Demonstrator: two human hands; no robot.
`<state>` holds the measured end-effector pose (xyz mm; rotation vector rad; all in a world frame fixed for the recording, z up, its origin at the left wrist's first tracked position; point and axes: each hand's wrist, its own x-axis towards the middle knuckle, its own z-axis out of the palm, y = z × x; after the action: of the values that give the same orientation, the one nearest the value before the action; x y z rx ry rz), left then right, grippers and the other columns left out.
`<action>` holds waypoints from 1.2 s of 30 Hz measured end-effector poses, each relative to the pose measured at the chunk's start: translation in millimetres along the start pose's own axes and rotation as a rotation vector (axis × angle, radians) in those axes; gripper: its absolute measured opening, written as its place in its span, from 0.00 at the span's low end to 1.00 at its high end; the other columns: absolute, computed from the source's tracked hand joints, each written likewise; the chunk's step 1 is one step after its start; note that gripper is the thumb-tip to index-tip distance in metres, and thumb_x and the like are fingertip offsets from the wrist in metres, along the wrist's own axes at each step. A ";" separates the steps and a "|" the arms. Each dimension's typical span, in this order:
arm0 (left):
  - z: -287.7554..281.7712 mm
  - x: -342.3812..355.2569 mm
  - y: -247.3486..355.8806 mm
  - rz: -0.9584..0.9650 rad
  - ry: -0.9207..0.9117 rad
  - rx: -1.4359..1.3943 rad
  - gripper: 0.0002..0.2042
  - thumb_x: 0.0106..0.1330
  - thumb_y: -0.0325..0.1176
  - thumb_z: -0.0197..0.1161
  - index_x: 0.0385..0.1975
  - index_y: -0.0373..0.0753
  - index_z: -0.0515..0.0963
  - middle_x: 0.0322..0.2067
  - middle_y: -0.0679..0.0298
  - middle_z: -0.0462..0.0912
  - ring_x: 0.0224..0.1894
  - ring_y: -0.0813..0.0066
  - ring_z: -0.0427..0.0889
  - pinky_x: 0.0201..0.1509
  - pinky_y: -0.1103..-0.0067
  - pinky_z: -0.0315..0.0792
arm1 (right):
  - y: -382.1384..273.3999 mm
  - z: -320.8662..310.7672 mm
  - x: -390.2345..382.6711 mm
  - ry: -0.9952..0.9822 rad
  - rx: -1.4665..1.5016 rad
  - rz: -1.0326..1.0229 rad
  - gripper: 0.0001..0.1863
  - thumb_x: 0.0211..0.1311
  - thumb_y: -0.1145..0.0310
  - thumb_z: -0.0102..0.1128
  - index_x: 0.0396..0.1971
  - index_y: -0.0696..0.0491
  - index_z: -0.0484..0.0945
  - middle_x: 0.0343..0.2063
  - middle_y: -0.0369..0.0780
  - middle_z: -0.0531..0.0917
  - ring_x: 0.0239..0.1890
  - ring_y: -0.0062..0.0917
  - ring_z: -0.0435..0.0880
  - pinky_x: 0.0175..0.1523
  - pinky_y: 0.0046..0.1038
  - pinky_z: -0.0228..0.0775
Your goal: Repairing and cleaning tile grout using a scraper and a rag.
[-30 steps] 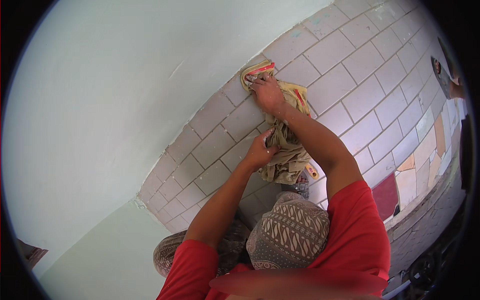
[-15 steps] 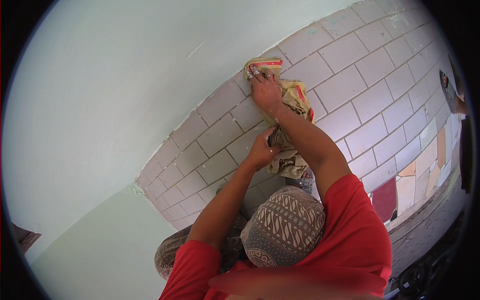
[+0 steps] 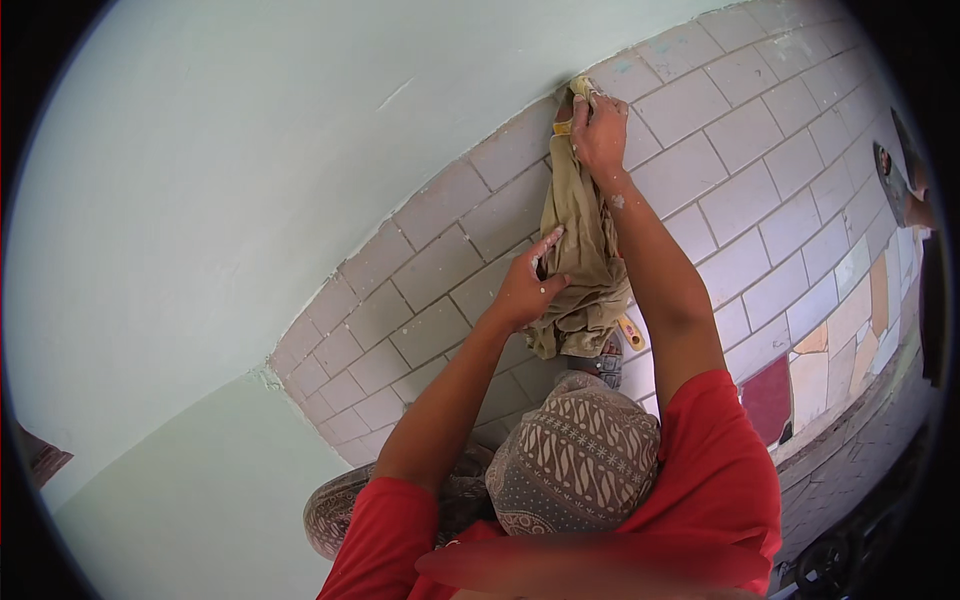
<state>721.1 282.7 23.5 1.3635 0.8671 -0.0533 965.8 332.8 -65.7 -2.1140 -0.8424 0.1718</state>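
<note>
My right hand [image 3: 600, 135] grips the far, yellow-edged end of a rumpled khaki cloth [image 3: 576, 205] at the foot of the wall, with fingertips partly hidden. Closer to my body, my left hand [image 3: 525, 292] holds the side of the same cloth between thumb and fingers; white paint-like smudges mark both hands. The cloth stretches down to a sandalled foot [image 3: 607, 362] above my patterned-covered knee [image 3: 570, 470]. A yellow handle [image 3: 631, 333], perhaps of a brush, lies on the tiles beside the cloth's lower end.
A pale green wall [image 3: 220, 200] borders the tiled floor [image 3: 740, 135] on the upper left. Another person's sandalled foot [image 3: 890, 185] is at the right rim. Mosaic paving [image 3: 810, 385] and a dark step edge run along the lower right, with dark objects beyond.
My right hand has moved up and right along the wall's foot, pulling the cloth longer and straighter; its red-striped part no longer shows. My left hand has shifted slightly up its side.
</note>
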 end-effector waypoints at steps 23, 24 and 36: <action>-41.1 -61.9 -38.3 -0.129 0.106 0.012 0.32 0.58 0.20 0.63 0.67 0.28 0.68 0.59 0.57 0.79 0.59 0.71 0.78 0.66 0.74 0.71 | -34.2 24.0 -46.6 0.108 0.016 0.032 0.14 0.64 0.71 0.57 0.44 0.64 0.83 0.42 0.52 0.84 0.45 0.48 0.78 0.55 0.44 0.69; -37.1 -54.9 -31.5 -0.113 0.131 -0.045 0.32 0.58 0.20 0.63 0.67 0.28 0.68 0.59 0.56 0.79 0.59 0.70 0.78 0.66 0.74 0.71 | -27.7 29.4 -43.5 0.108 0.006 0.031 0.14 0.64 0.71 0.57 0.44 0.64 0.83 0.42 0.52 0.84 0.45 0.48 0.78 0.55 0.44 0.69; -73.5 -103.5 -41.0 -0.238 0.052 0.070 0.31 0.57 0.21 0.66 0.65 0.30 0.71 0.56 0.54 0.82 0.57 0.68 0.80 0.63 0.72 0.73 | -142.7 134.5 -166.8 -0.406 -0.214 -0.392 0.22 0.63 0.68 0.54 0.55 0.59 0.80 0.64 0.45 0.74 0.64 0.40 0.70 0.66 0.42 0.65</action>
<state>590.9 290.0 51.4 1.3254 1.0766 -0.2348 712.5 378.2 -72.9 -2.0893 -1.5570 0.3197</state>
